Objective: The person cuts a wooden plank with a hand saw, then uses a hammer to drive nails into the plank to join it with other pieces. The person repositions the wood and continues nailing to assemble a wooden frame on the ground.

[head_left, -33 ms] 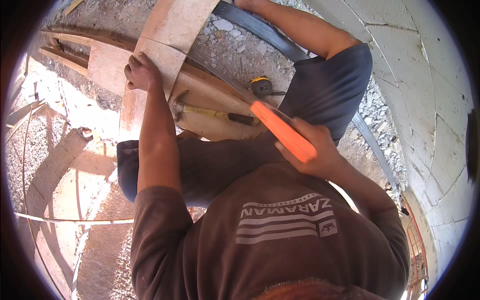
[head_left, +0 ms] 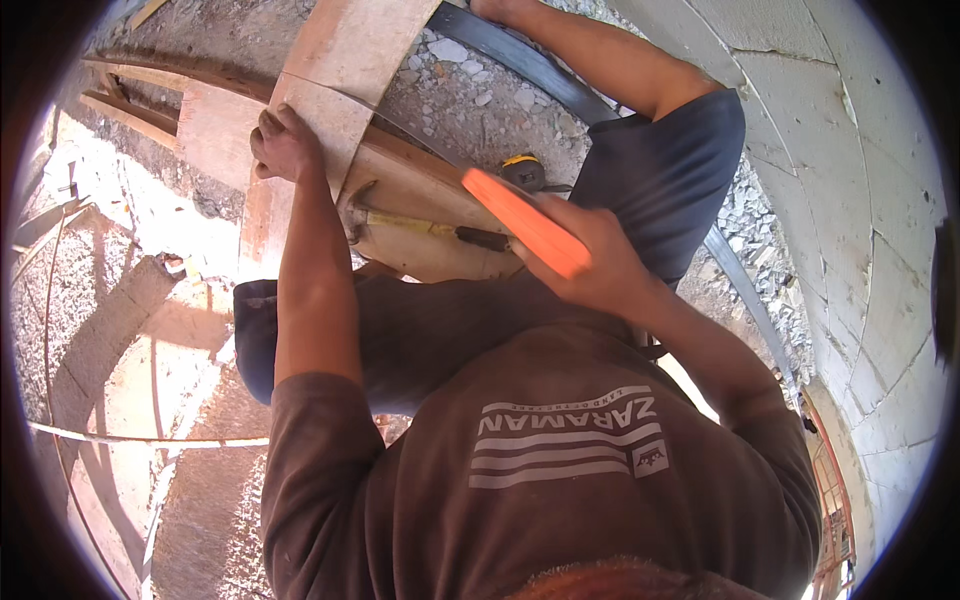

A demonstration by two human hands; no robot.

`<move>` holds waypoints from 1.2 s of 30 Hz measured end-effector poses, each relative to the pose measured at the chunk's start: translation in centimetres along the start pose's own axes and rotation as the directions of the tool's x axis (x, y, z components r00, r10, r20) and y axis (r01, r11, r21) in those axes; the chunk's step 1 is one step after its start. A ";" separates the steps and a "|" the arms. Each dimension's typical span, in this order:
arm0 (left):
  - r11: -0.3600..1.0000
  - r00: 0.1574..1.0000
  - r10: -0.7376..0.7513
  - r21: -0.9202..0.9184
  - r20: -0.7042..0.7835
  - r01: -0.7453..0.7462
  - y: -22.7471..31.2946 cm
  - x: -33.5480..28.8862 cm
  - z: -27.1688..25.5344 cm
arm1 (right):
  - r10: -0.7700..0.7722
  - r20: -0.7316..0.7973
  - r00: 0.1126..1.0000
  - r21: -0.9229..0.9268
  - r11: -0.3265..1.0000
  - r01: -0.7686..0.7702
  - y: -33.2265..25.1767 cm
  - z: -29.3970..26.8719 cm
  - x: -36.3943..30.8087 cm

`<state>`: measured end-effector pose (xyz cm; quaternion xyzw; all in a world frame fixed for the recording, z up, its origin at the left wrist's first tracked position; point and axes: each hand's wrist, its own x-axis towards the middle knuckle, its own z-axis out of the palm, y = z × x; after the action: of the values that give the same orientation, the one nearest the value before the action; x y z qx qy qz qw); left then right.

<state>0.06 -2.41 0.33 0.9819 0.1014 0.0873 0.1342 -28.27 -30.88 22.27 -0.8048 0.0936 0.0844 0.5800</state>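
My right hand [head_left: 597, 248] is closed round the orange handle of a handsaw [head_left: 520, 220]. Its thin blade reaches up and left into a cut line across a pale plywood board [head_left: 345, 45]. On the near part of that board rests my left hand [head_left: 287, 143], with the fingers curled at its left edge, just below the cut. A claw hammer [head_left: 415, 222] with a yellow and black handle lies to the right of my left forearm. Beyond the saw handle sits a black and yellow tape measure [head_left: 522, 171].
Wooden strips [head_left: 140, 118] extend under the board to the left. A grey metal strip [head_left: 520, 55] crosses rubble near my bent leg. At the right rises a grey block wall [head_left: 860, 230]. A thin rod [head_left: 150, 439] spans the lower left.
My right hand and the saw have moved up and left, pushing the blade farther across the board. My left hand stays put on the board.
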 end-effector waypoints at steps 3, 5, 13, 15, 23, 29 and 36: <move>1.000 0.999 -0.023 0.007 -0.035 0.023 -0.1 -0.1 -0.4 | -0.102 -0.075 0.992 -0.021 0.995 0.100 4.5 6.8 11.6; 0.999 0.999 -0.033 0.013 -0.029 0.033 0.1 0.0 -0.7 | -0.066 0.003 0.998 -0.013 0.998 0.066 4.8 6.9 12.1; 1.000 1.000 -0.016 -0.022 -0.026 0.015 0.6 0.4 0.1 | 0.050 0.055 0.997 0.008 0.999 -0.051 -1.3 -2.7 -4.4; 1.000 1.000 -0.016 -0.017 -0.014 0.016 0.4 0.3 0.3 | 0.045 0.028 0.999 -0.069 0.997 -0.043 -0.2 -0.3 0.0; 0.999 0.998 -0.043 -0.020 -0.051 0.042 0.9 1.1 0.2 | 0.026 0.048 0.999 -0.157 0.988 -0.018 1.7 2.3 5.9; 0.999 0.999 -0.033 -0.023 0.002 0.033 0.2 0.8 0.2 | 0.111 0.065 0.992 -0.048 0.993 -0.108 -1.6 -2.9 -5.0; 1.000 0.999 -0.016 0.013 -0.043 0.016 0.1 1.2 0.3 | -0.104 -0.036 0.994 -0.104 0.990 0.100 3.5 6.8 13.6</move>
<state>1.26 -2.35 0.28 0.9798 0.1127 0.1065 0.1263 -16.15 -26.23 13.60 -0.8386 0.0600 0.0425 0.5398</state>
